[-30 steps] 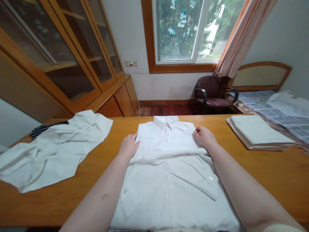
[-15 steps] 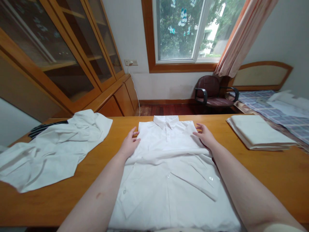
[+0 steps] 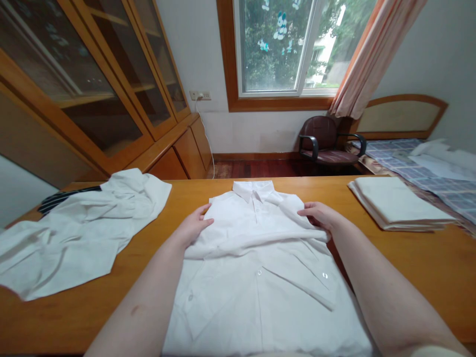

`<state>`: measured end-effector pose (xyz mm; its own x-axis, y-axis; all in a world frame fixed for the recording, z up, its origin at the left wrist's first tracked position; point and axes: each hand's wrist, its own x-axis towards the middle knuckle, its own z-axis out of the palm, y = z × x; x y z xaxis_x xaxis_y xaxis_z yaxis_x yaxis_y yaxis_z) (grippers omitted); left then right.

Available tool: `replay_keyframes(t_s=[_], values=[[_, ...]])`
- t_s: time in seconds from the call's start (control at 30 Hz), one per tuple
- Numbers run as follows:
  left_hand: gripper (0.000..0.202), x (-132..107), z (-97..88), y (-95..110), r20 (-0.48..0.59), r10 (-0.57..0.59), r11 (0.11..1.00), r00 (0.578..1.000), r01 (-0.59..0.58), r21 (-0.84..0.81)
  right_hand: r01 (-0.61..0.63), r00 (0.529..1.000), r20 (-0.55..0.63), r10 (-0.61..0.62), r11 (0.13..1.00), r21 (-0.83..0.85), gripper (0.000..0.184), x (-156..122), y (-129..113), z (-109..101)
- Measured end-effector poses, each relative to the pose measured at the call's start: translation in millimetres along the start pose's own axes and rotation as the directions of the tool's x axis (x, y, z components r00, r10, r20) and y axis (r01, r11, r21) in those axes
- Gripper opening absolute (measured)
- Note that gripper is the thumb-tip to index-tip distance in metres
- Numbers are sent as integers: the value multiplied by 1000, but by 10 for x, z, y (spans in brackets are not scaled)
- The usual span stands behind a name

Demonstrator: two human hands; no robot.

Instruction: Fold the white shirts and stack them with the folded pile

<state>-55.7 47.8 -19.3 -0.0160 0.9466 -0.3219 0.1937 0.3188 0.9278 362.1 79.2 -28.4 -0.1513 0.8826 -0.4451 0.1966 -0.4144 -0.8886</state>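
A white collared shirt (image 3: 256, 292) lies front up on the table, its collar (image 3: 253, 189) at the far end. A raised crosswise fold runs over its middle, and small buttons show on it. At the left edge of the upper part, my left hand (image 3: 194, 225) grips the cloth, thumb on top and the other fingers partly hidden at the side. On the opposite edge, my right hand (image 3: 320, 216) is closed on the cloth, its fingertips over the shoulder side. Both shoulders of the shirt are slightly lifted and rounded.
A crumpled white garment (image 3: 85, 228) lies on the wooden table (image 3: 145, 267) at left, beside a dark striped cloth (image 3: 67, 198). A folded white stack (image 3: 401, 203) sits at right. Beyond are a glass-fronted cabinet (image 3: 163, 130), a chair (image 3: 322, 141) and a bed (image 3: 446, 181).
Both hands have drawn slightly nearer and closed on the shirt's side edges. The upper shirt has shifted a little toward me, and its shoulders have bunched up.
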Motion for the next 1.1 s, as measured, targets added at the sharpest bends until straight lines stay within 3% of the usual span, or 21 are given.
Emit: replay_keyframes(t_s=[0.07, 0.13, 0.23, 0.4, 0.53, 0.63, 0.73, 0.83, 0.9, 1.1], values=[[74, 30, 16, 12, -73, 90, 996, 993, -91, -9, 106, 982, -155, -109, 994, -25, 29, 29, -5, 36], [71, 84, 37, 8, -132, 200, 978, 971, -205, -25, 215, 932, -289, -218, 976, -43, 29, 77, -22, 68], [64, 196, 59, 2, -182, 291, 951, 939, -304, -52, 318, 881, -357, -312, 947, -43, 28, 157, -92, 78], [58, 413, 24, 146, -218, 291, 954, 932, -300, -11, 357, 856, -356, -374, 927, -115, 32, 246, -367, -11], [53, 609, -8, 332, -256, 315, 948, 914, -289, 136, 314, 808, -433, -399, 914, -256, 35, 340, -623, -104], [50, 766, 15, 420, -278, 354, 930, 893, -304, 209, 293, 770, -499, -397, 915, -276, 35, 455, -737, -129], [43, 861, 52, 485, -316, 396, 886, 862, -267, 380, 284, 748, -537, -391, 919, -274, 30, 541, -779, -101], [40, 810, 76, 542, -330, 436, 804, 837, -197, 561, 281, 745, -539, -393, 918, -281, 22, 510, -770, -26], [44, 686, 84, 560, -336, 442, 783, 832, -174, 598, 297, 752, -523, -401, 915, -273, 18, 408, -740, 35], [55, 170, 84, 389, -268, 255, 905, 929, -132, 406, 235, 836, -484, -258, 966, -108, 14, -74, -531, 152]])
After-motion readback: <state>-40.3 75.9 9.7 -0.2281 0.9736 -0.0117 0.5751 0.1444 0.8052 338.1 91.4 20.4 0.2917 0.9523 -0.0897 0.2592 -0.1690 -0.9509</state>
